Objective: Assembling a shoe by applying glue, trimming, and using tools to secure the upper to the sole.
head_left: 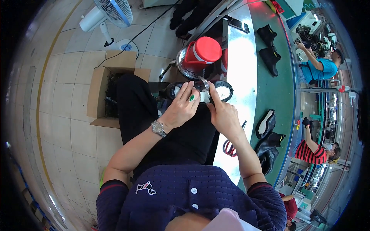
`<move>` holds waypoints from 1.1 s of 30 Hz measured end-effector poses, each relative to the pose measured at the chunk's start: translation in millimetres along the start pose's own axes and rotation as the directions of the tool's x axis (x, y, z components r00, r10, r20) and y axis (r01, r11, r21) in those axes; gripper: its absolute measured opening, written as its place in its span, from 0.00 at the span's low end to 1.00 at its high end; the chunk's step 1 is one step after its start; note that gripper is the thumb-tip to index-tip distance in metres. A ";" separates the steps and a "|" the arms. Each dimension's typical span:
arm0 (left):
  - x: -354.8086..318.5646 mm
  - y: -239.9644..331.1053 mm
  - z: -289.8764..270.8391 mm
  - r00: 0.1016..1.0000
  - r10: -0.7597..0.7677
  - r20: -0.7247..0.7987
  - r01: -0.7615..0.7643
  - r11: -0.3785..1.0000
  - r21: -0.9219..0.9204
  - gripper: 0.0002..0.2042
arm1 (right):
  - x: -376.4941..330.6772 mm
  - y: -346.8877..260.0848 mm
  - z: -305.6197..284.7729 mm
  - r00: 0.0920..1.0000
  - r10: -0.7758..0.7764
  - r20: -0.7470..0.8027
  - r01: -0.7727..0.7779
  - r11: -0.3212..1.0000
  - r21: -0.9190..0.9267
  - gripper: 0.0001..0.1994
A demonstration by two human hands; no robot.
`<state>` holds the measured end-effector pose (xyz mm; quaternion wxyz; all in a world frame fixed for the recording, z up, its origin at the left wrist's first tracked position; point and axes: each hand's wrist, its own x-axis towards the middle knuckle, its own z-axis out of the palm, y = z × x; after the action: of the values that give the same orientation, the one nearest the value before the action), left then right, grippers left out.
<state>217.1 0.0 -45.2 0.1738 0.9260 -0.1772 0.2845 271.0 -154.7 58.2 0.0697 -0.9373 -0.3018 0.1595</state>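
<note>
A black shoe or boot [223,92] lies sole-up across my lap, its pale underside facing me and its black edge folded around the rim. My left hand [180,110] grips the shoe's left part, fingers together over the underside; its thumb is hidden. My right hand [225,116] is closed around a curved, shiny metal tool [204,81], whose bent end stands up between both hands over the shoe's middle. The tool's handle is mostly covered by my fingers, so its exact kind does not show.
Scissors with red handles [229,148] lie on the metal bench [243,57]. Black boots [269,61] and more footwear [268,148] stand on the green conveyor [283,92]. A red-lidded jug [206,50] sits on a stool ahead, near an open cardboard box [96,92] and a fan [111,15]. Co-workers are at right.
</note>
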 end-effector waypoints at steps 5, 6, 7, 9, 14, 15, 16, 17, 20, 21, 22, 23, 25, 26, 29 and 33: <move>21.2 3.4 -44.7 0.948 -0.305 0.094 0.283 0.939 0.195 0.18 | -4.2 -11.5 5.4 0.972 -0.022 -0.233 0.056 0.989 0.139 0.34; 17.0 -1.4 -43.8 0.941 -0.305 0.146 0.279 0.945 0.171 0.31 | -0.9 -8.6 11.1 0.987 -0.015 -0.160 0.030 0.995 0.093 0.35; 14.2 -4.1 -42.8 0.941 -0.305 0.148 0.279 0.944 0.176 0.31 | 4.3 -10.2 13.2 0.996 -0.012 -0.087 0.016 0.999 0.046 0.35; 10.1 -8.5 -40.8 0.942 -0.251 0.223 0.225 0.965 0.137 0.31 | 5.0 -11.5 4.7 0.998 -0.031 -0.048 0.033 0.999 0.042 0.35; 11.1 -11.5 -45.4 0.965 -0.231 0.125 0.243 0.966 -0.089 0.26 | 5.4 -17.1 20.9 0.977 -0.062 -0.204 0.098 0.981 0.167 0.34; 11.3 -12.8 -43.5 0.957 -0.265 0.119 0.281 0.946 -0.159 0.29 | 7.2 -15.8 24.2 0.987 -0.064 -0.149 0.086 0.986 0.145 0.34; 7.8 -16.0 -41.9 0.946 -0.301 0.120 0.321 0.920 -0.225 0.33 | 10.2 -15.0 25.5 0.991 -0.054 -0.120 0.066 0.993 0.100 0.33; 5.7 -19.2 -41.6 0.946 -0.302 0.119 0.322 0.921 -0.221 0.33 | 14.5 -10.2 19.7 0.991 -0.058 -0.122 0.070 0.992 0.102 0.33; 1.9 -27.2 -42.4 0.940 -0.305 0.152 0.338 0.892 -0.299 0.37 | 23.4 -0.1 -13.8 0.975 -0.084 -0.204 0.120 0.978 0.169 0.29; 2.5 -29.8 -43.9 0.943 -0.283 0.173 0.325 0.895 -0.307 0.39 | 29.1 7.8 -15.6 0.961 -0.061 -0.269 0.098 0.987 0.124 0.29; 3.3 -30.6 -46.5 0.946 -0.261 0.194 0.312 0.896 -0.316 0.41 | 34.7 12.6 -18.3 0.973 0.025 -0.228 -0.002 0.995 0.104 0.28; 1.9 -29.6 -50.7 0.945 -0.263 0.193 0.314 0.894 -0.318 0.41 | 37.3 16.2 -19.7 0.976 0.113 -0.186 -0.100 0.992 0.079 0.28; -4.8 -25.8 -60.9 0.942 -0.288 0.172 0.327 0.906 -0.269 0.47 | 24.5 30.6 -4.3 0.988 0.040 -0.149 -0.037 0.999 0.027 0.28; -12.7 -22.4 -62.8 0.938 -0.301 0.173 0.339 0.902 -0.268 0.47 | 17.6 22.4 -4.4 0.994 -0.036 -0.104 0.034 0.999 -0.019 0.28; -48.1 1.3 -75.0 0.700 -0.584 0.411 0.682 0.376 -0.627 0.52 | -19.5 1.2 -22.2 0.984 0.038 0.175 -0.091 0.948 0.306 0.31; -74.9 17.8 -77.7 0.548 -0.695 0.465 0.774 0.211 -0.597 0.37 | -36.9 -32.7 -11.1 0.999 -0.041 -0.023 0.047 0.874 0.484 0.32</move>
<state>115.2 34.4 -24.9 0.6439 0.7447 0.1744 0.0213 228.7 -150.3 85.5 0.3075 -0.8839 -0.2732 0.2225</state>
